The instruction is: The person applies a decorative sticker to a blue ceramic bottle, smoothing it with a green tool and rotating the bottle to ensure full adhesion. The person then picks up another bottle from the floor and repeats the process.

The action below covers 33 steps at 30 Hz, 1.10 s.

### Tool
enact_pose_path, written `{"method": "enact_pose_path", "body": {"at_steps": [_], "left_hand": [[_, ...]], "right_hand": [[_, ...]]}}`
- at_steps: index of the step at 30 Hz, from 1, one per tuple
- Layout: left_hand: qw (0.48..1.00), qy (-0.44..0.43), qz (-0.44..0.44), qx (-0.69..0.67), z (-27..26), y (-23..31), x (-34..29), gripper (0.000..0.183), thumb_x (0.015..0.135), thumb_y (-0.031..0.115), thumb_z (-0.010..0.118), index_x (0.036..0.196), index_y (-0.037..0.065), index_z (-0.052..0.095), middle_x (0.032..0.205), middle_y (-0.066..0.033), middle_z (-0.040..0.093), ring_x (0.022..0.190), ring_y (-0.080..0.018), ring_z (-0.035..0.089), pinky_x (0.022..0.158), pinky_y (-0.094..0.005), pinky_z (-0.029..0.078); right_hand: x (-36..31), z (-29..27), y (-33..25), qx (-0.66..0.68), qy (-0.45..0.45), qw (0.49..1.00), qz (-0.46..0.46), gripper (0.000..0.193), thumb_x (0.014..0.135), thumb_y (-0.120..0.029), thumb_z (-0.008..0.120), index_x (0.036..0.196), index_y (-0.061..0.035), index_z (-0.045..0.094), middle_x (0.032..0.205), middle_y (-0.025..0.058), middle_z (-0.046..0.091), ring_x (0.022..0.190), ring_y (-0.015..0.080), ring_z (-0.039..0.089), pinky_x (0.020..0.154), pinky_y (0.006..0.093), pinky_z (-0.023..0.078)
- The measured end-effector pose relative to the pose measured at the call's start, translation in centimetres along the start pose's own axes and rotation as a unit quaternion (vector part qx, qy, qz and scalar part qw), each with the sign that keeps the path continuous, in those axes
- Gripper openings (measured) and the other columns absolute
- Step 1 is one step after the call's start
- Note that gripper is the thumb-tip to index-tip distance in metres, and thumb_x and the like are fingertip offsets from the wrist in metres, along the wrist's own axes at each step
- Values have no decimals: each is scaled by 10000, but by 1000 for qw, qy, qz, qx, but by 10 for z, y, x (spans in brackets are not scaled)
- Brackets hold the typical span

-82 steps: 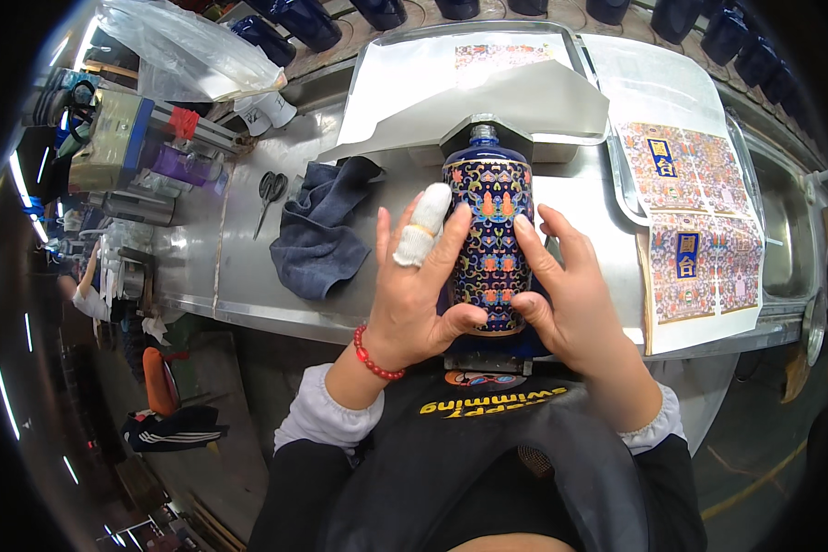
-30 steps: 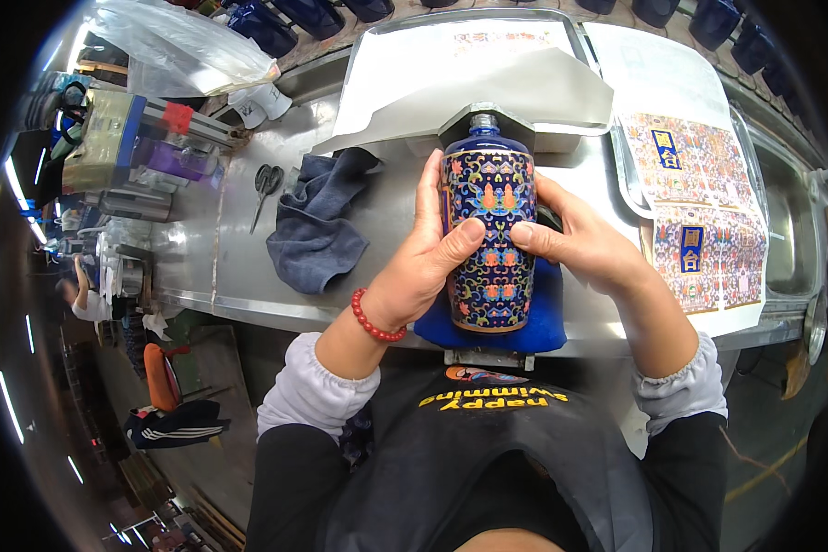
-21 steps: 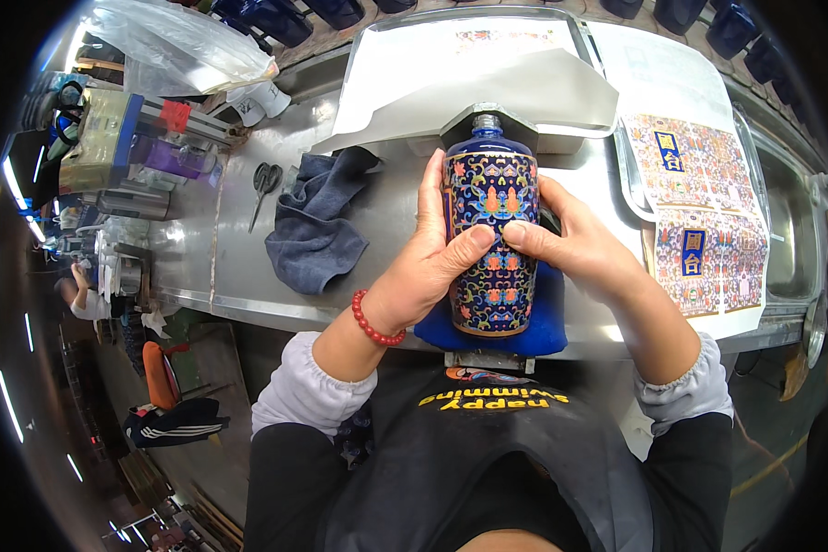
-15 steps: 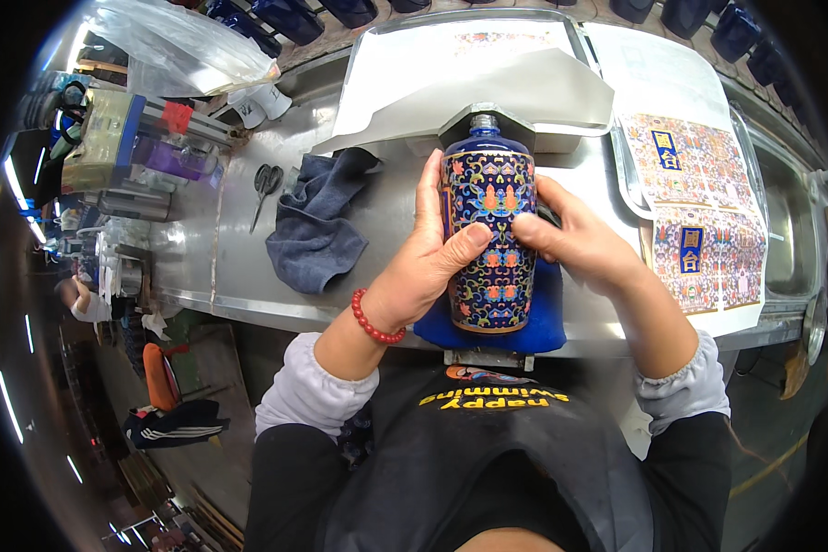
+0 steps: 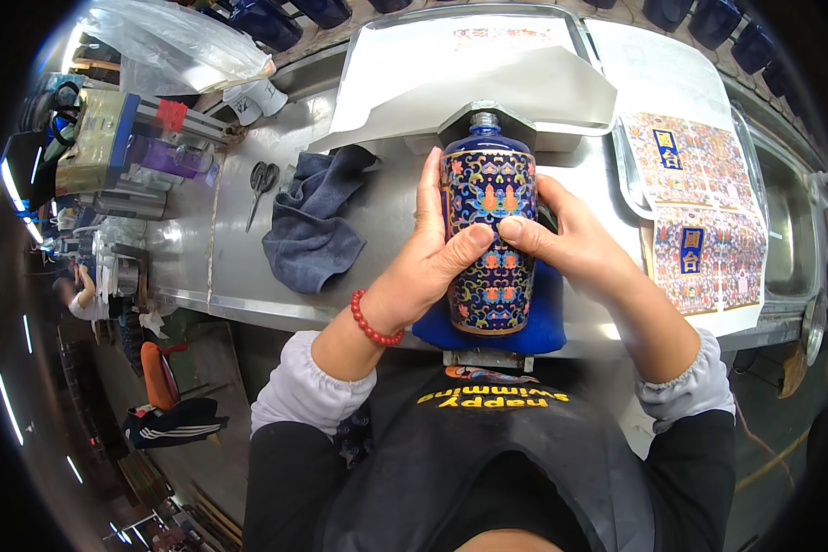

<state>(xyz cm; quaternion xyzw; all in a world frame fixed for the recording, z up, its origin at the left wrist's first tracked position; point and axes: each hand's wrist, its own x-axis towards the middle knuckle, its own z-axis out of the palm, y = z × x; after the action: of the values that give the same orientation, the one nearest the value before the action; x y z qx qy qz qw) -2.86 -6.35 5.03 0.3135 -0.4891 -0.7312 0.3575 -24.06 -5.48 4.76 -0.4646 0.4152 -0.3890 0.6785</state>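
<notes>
A dark blue bottle [image 5: 489,189] with a colourful floral pattern lies with its neck pointing away from me, over a blue pad [image 5: 549,317] at the bench's front edge. My left hand [image 5: 437,262] is wrapped round its left side, thumb resting on the front. From the right, my right hand [image 5: 570,241] grips the bottle, its thumb pressed on the pattern close to the left thumb. The fingers behind the bottle are mostly hidden. Beyond the shoulder, a grey angular support [image 5: 522,125] shows around the neck.
Left of the bottle lie a crumpled grey-blue towel [image 5: 317,221] and black scissors [image 5: 262,189]. Printed floral sheets [image 5: 708,262] lie at right, and a white sheet [image 5: 488,87] covers a tray behind. Several blue bottles [image 5: 713,23] line the back. A person [image 5: 85,290] is far left.
My right thumb has slid left across the bottle's front, nearer to my left thumb. The left hand keeps its hold, and the bottle has barely moved.
</notes>
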Motion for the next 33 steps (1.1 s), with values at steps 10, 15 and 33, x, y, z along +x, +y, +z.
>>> {"method": "enact_pose_path", "body": {"at_steps": [10,15,33], "left_hand": [[1000,-4,0,-13,1,1,-2,1026,1038,309,616,1589,55,-211,1606,-167,238,1448,-243,334,1186,-392,309],[1000,-3,10,-11,2,-2,-1,1030,1040,298,613,1583,44,-224,1611,-170,229,1449,-248,332,1189,-391,300],[1000,-2,24,18,0,-6,-1,994,1036,358,595,1608,78,-168,1607,-177,236,1453,-275,352,1175,-419,344]], "right_hand": [[-5,-6,-4,-5,-45,999,-7,906,842,-361,812,1507,66,368,1421,181,535,1330,235,496,1138,366,373],[-4,3,-4,11,12,1000,-18,821,828,-312,837,1450,52,441,1330,164,597,1226,215,573,1054,351,462],[-5,4,0,65,7,998,-4,765,882,-275,802,1459,60,428,1316,145,606,1210,202,579,1051,341,463]]}}
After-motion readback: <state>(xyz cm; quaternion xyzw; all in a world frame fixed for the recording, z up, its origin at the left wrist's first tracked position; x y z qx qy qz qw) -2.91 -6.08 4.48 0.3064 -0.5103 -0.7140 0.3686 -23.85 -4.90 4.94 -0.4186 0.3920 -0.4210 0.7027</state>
